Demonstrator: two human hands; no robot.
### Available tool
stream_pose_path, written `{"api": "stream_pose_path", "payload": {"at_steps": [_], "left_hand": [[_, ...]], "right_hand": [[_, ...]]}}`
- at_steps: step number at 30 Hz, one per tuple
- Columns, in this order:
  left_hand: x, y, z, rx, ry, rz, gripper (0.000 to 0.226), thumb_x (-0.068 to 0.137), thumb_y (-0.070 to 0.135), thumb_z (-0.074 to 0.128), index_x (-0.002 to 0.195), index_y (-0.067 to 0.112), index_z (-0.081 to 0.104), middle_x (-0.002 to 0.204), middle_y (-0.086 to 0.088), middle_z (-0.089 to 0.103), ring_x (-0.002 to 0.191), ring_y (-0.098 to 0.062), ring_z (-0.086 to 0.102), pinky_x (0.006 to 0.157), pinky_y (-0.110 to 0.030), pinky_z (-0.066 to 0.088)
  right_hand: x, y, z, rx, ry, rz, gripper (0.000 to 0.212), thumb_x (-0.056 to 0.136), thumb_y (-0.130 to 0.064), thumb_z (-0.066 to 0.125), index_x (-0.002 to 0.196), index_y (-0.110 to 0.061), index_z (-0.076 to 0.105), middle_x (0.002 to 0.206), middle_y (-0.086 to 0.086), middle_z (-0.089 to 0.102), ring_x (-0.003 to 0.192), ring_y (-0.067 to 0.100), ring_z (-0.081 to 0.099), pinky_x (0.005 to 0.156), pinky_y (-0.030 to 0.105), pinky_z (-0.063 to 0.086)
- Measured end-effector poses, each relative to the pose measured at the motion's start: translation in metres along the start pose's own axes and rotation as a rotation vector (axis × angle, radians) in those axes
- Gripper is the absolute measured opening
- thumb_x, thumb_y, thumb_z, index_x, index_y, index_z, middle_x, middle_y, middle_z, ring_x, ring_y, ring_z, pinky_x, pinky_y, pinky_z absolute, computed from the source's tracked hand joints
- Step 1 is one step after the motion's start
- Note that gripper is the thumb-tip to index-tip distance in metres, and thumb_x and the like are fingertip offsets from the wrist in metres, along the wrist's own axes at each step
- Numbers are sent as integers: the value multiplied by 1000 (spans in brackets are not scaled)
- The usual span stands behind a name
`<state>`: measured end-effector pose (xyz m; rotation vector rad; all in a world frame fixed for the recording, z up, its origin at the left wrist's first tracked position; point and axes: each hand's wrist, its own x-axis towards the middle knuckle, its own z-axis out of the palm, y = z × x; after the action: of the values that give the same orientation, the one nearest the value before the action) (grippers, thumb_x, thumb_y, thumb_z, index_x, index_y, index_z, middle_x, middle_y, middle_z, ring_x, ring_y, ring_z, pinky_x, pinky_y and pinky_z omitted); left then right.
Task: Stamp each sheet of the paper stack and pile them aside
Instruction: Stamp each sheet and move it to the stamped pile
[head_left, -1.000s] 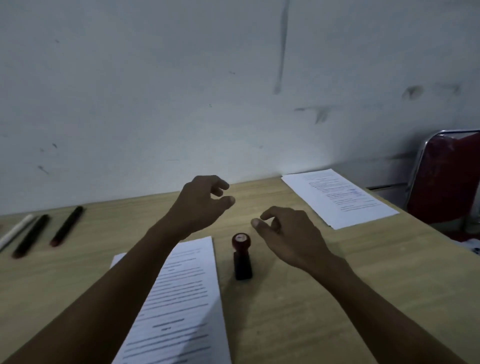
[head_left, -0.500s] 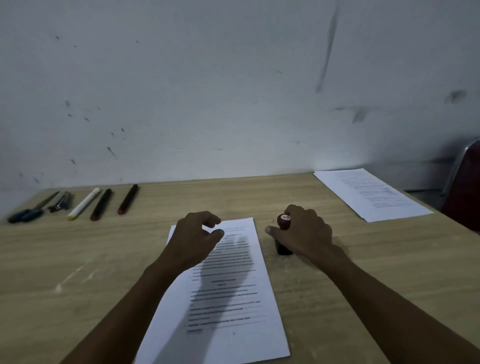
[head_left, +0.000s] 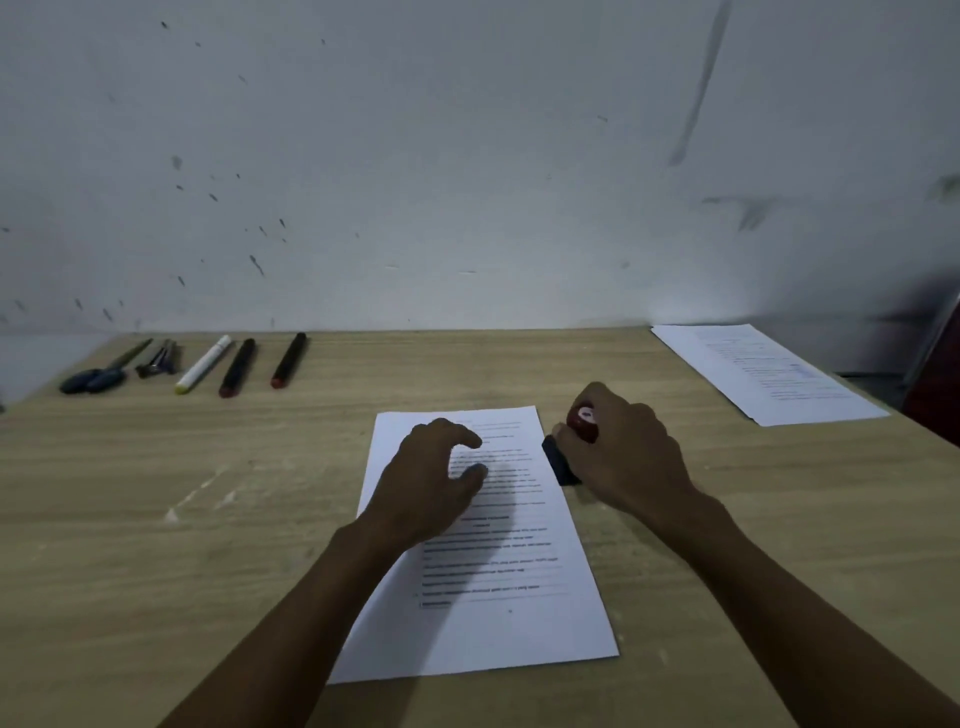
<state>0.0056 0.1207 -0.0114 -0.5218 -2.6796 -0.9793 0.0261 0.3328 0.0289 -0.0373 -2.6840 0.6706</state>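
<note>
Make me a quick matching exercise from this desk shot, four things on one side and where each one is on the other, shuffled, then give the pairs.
Things:
1. stamp
2. printed sheet
3. white marker
4. stamped pile

Places:
A. far right corner of the table
B. gripped in the right hand
C. far left, in the row with the pens and scissors
D. centre of the table, under the left hand

Pairs: 1-B, 2-D, 3-C, 4-A
</note>
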Motion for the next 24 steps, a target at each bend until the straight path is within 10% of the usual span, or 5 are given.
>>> {"api": "stream_pose_path", "payload": {"at_steps": [24], "left_hand": [[-22, -21, 31, 132, -60, 133, 40, 91, 46, 54, 122, 23, 60, 141, 4, 51, 132, -16, 41, 108, -37, 34]], "right_hand": [[-37, -18, 32, -181, -43, 42, 23, 93, -43, 52, 100, -22, 46, 96, 4, 61, 81, 23, 56, 66, 31, 36]]}}
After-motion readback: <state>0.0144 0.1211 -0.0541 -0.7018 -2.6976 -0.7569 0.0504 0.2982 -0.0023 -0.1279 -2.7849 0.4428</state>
